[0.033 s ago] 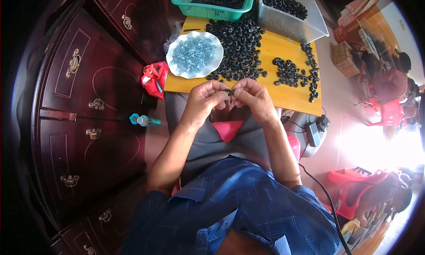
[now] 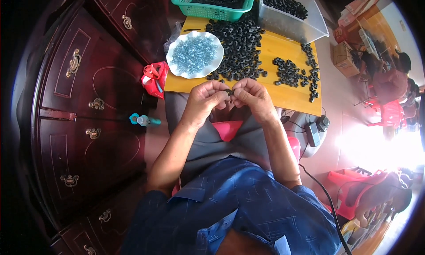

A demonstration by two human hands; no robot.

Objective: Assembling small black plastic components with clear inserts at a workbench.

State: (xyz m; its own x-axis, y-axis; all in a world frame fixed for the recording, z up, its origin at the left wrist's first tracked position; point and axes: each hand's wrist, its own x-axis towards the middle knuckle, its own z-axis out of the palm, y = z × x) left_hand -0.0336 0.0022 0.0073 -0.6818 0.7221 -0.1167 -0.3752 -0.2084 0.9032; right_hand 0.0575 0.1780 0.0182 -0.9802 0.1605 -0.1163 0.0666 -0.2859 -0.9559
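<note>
Over my lap, just in front of the table's near edge, both hands meet fingertip to fingertip. My left hand [image 2: 206,100] pinches a small dark rounded part [image 2: 229,92], mostly covered by the fingers. My right hand [image 2: 254,99] is pinched closed against the same part from the other side. Beyond them, a heap of small black ring-like parts [image 2: 239,49] lies on the yellow table [image 2: 276,93]. A white scalloped plate [image 2: 175,69] to its left is filled with small clear bluish pieces [image 2: 195,55]. A smaller group of black parts [image 2: 288,72] lies to the right.
At the table's back stand a green basket [image 2: 212,11] and a clear plastic bin [image 2: 292,27], both holding black parts. A red bag [image 2: 154,80] hangs by the left edge. Dark wooden drawers [image 2: 97,78] rise at left. A black cable [image 2: 325,193] runs at right; other people sit farther right.
</note>
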